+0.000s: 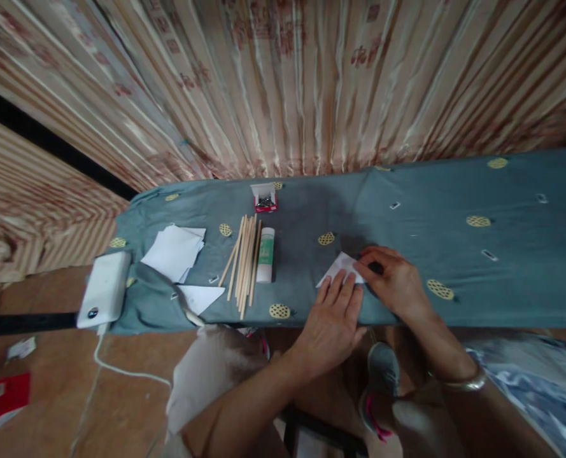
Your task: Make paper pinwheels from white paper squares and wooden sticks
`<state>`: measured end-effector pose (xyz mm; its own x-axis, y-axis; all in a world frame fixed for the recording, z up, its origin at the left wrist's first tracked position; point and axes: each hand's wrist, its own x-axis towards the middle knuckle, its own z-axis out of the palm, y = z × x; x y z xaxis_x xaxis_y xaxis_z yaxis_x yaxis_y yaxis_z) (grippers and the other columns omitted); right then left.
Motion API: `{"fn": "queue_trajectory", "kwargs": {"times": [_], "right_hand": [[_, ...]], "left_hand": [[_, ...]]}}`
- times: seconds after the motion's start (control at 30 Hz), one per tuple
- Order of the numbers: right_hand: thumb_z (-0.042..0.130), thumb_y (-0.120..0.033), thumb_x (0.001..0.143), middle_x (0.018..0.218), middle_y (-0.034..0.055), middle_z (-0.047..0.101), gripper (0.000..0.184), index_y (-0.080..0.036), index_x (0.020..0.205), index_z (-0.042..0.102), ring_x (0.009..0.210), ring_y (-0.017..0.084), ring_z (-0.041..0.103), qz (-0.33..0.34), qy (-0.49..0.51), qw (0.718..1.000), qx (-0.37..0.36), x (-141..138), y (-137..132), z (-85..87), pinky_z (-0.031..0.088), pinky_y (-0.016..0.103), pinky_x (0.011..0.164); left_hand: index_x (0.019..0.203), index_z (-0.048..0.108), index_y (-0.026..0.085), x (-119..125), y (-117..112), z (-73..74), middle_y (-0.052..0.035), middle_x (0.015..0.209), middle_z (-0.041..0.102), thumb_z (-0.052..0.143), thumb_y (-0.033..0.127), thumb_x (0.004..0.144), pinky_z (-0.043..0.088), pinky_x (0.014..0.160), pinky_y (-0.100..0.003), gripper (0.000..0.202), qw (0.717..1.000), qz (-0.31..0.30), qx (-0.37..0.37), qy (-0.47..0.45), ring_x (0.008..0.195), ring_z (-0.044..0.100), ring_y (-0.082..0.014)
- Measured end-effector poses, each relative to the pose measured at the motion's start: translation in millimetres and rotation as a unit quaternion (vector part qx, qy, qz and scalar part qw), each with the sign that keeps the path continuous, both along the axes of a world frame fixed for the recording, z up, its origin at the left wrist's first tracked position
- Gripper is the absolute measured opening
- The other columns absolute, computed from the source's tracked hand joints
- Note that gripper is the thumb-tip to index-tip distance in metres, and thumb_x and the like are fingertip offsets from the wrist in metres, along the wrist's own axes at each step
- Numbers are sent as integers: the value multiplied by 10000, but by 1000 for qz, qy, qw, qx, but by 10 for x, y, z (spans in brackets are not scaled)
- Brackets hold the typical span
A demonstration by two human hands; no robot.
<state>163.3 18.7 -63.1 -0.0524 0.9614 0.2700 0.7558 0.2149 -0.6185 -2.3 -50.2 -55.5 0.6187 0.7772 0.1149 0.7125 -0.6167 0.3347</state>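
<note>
A small folded white paper (339, 266) lies on the blue-grey cloth of a narrow table (454, 254). My left hand (333, 321) lies flat on the paper's near edge, fingers stretched out and pressing down. My right hand (395, 280) rests beside it on the paper's right side, fingers curled and pressing the fold. To the left lie a bundle of thin wooden sticks (243, 264), a white glue stick (265, 254) and a small red box of pins (265, 199).
A stack of white paper squares (174, 251) and a folded white triangle (199, 297) lie at the table's left, near a white device (105, 289) with a cable. A striped curtain (287, 83) hangs behind. A grey shoe (382, 369) shows below.
</note>
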Motion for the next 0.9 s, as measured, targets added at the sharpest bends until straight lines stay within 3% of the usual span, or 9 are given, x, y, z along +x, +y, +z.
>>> {"fn": "queue_trajectory", "kwargs": {"times": [0.33,0.9], "right_hand": [[580,-354,811,942,73,708,182,-222,710,657,911,251,649,-2,-7,1000,-9,3,1,8,495,417,854],[604,-229,817,931,76,701,117,-222,704,635,915,237,631,0,2,1000,-4,-44,9,60,487,389,867]], "left_hand": [[1389,355,16,-9,-3,15,-243,1503,362,522,386,910,241,1171,-531,628,1000,1,-2,-10,1447,234,-352],[1403,365,45,7,15,-26,-219,1513,364,551,380,898,268,1161,-537,634,1000,9,15,6,1448,241,-339]]}}
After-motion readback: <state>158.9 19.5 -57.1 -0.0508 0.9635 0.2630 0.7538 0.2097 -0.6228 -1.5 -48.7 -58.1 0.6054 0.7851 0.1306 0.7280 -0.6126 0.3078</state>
